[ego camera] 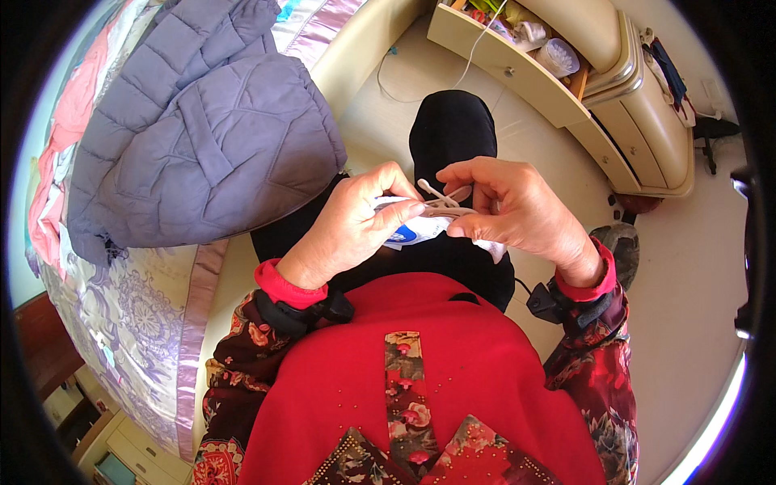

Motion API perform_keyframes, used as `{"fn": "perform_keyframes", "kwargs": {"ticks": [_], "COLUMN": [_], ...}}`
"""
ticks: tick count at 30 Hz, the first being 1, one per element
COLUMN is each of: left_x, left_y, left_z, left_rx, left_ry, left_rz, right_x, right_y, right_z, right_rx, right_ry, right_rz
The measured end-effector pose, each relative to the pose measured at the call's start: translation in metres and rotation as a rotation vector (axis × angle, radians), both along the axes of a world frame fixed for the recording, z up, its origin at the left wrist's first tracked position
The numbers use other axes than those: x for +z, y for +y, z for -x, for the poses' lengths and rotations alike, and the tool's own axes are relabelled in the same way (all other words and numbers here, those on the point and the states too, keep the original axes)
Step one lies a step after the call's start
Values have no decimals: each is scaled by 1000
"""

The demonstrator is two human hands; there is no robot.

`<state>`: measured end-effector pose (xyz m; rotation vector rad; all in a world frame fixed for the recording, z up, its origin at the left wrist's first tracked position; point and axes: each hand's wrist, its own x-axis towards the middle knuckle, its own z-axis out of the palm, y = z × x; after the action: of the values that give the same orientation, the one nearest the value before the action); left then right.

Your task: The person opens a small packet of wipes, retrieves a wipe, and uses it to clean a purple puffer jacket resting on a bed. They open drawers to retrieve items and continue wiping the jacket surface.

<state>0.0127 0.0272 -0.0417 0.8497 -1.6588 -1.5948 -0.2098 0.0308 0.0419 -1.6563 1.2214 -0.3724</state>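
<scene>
My left hand [354, 227] pinches the left end of a small white item with a blue printed patch [406, 234], held above my black-clad lap. A thin pinkish-beige strip or cord [445, 209] lies along its top, with a pale narrow end sticking up between the hands. At the right end, my right hand [509, 206] has its thumb against the item and its fingers curled around the far side. Its exact kind cannot be told. Part of it hangs below my right thumb.
A grey quilted jacket [242, 133] lies on the bed at left, over a patterned bedspread [145, 303]. At upper right, a cream dresser has an open drawer [509, 70] holding a white plastic container [558, 59]. A white cable [479, 45] hangs over the drawer.
</scene>
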Motion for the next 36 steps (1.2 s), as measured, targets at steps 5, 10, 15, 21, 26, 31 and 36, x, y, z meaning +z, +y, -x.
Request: {"fn": "perform_keyframes", "kwargs": {"ticks": [5, 10, 15, 21, 26, 31, 36], "left_x": [0, 1, 5, 6, 1, 5, 9], "left_y": [0, 0, 0, 1, 0, 2, 3], "left_z": [0, 0, 1, 2, 6, 6, 4], "left_rx": [11, 13, 15, 21, 55, 59, 81], "left_ry": [29, 25, 26, 29, 156, 171, 99], "left_rz": [58, 114, 105, 98, 150, 94, 106], "right_x": [-7, -10, -11, -12, -15, -15, -16], "right_y": [3, 3, 8, 12, 13, 10, 9], "right_z": [8, 10, 10, 6, 7, 8, 8], "right_rx": [-25, -32, -47, -118, -60, -82, -110], "right_ry": [-2, -5, -23, -47, 12, -12, -48], "right_rz": [-21, -77, 4, 20, 129, -22, -95]}}
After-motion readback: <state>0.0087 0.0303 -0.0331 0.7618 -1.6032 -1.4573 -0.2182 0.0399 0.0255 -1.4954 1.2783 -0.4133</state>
